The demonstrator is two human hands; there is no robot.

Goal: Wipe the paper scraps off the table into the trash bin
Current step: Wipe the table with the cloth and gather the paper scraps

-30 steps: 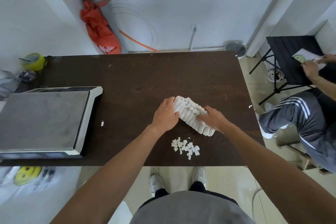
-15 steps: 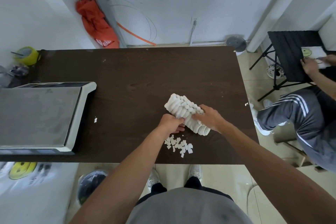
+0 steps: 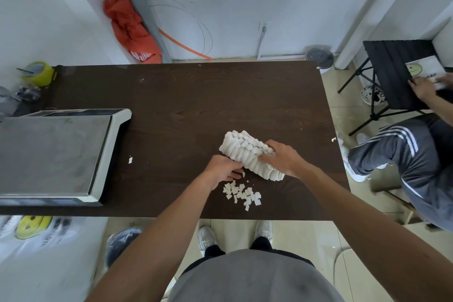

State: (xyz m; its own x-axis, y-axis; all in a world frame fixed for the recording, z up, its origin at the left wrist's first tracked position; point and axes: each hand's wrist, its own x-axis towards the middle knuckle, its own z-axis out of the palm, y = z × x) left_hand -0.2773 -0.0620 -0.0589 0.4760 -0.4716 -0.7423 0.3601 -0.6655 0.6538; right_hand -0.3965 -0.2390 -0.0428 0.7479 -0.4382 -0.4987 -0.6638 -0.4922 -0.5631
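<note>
Head view: the paper scraps [image 3: 241, 194] lie heaped on the tabletop [image 3: 186, 95] near its front edge, just in front of both hands. The right hand [image 3: 282, 158] grasps a white cloth [image 3: 247, 152], its long axis slanting back-left to front-right. The left hand [image 3: 221, 170], nearer the scraps, curls loosely against the cloth's near edge. The trash bin [image 3: 122, 243] sits on the floor, lower left.

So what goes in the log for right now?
both hands on white chenille cloth | white paper scraps piled near edge | bin unreached

The right hand [image 3: 282, 158] covers part of the cloth [image 3: 247, 152]. The trash bin [image 3: 122, 244] peeks out under the tabletop [image 3: 196, 105], mostly hidden and blurry.
</note>
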